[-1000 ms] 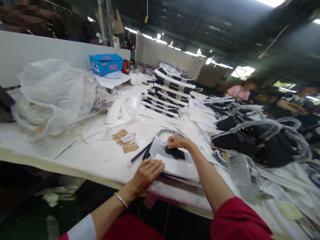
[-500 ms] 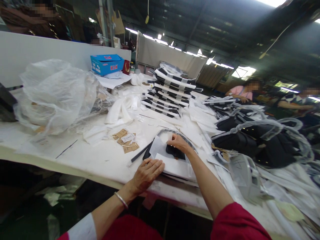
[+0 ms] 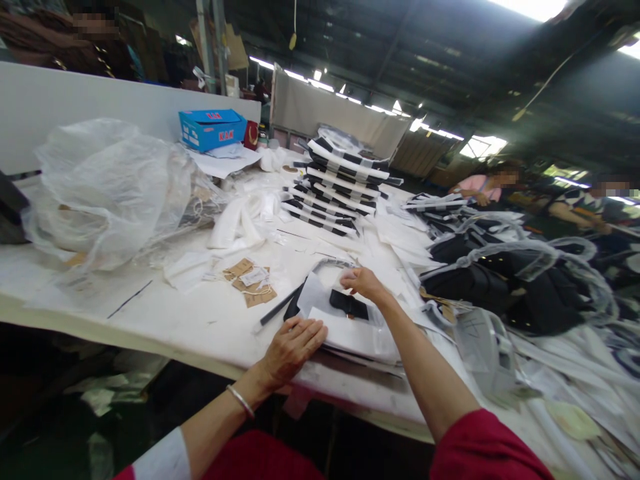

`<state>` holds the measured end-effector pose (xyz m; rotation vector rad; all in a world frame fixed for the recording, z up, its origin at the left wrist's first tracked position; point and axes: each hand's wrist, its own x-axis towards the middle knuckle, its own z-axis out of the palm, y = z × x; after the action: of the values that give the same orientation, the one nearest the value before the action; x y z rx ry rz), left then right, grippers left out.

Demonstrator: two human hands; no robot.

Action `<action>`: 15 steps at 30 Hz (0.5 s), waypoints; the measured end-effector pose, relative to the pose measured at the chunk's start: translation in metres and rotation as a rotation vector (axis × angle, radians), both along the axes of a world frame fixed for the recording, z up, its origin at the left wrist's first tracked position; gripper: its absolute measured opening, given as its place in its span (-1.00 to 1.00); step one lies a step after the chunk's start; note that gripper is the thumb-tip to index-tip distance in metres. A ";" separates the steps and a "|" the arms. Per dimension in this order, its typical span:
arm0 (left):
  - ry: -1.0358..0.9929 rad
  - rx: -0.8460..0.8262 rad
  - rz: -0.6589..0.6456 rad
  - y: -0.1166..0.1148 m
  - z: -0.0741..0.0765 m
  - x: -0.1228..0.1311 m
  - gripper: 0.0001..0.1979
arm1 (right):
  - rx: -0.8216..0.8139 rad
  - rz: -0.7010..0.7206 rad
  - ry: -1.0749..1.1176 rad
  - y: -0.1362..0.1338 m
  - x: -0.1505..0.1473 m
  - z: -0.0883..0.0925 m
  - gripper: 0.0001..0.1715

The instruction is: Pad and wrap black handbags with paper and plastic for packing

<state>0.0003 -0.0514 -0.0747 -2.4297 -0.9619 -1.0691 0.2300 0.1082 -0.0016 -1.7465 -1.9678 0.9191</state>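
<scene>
A black handbag (image 3: 292,305) lies flat at the table's front edge, mostly covered by white paper sheets (image 3: 314,293). A black flap tab (image 3: 349,305) with a small brownish fitting shows between the sheets. My left hand (image 3: 297,343) rests flat on the lower left of the bag and paper, fingers stretched out. Just above the tab, my right hand (image 3: 363,283) has its fingers curled together; what is in them, if anything, is hidden. The bag's wrapped handle (image 3: 330,263) arches behind it. Brown paper tags (image 3: 251,283) with strings lie to the left.
A stack of black bags with white padding (image 3: 343,177) stands behind. More black bags (image 3: 480,280) with plastic-wrapped handles lie at right, beside a grey tape dispenser (image 3: 483,350). Clear plastic bags (image 3: 115,193) and a blue box (image 3: 213,130) are at left. Co-workers (image 3: 480,187) are beyond.
My right hand has let go of the black tab and moved slightly up and right. The tab now lies down on the paper. My left hand has stayed in place.
</scene>
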 end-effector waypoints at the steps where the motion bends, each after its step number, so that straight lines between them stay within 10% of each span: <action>1: 0.006 -0.004 -0.002 0.000 0.000 0.000 -0.67 | 0.078 -0.043 -0.055 0.002 -0.003 0.000 -0.83; 15: 0.002 -0.008 0.002 -0.001 0.001 -0.001 -0.70 | 0.408 0.047 -0.071 -0.039 -0.036 0.020 -0.84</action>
<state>-0.0004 -0.0522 -0.0735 -2.4354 -0.9692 -1.0642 0.1941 0.0687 0.0187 -1.5209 -2.0702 0.4297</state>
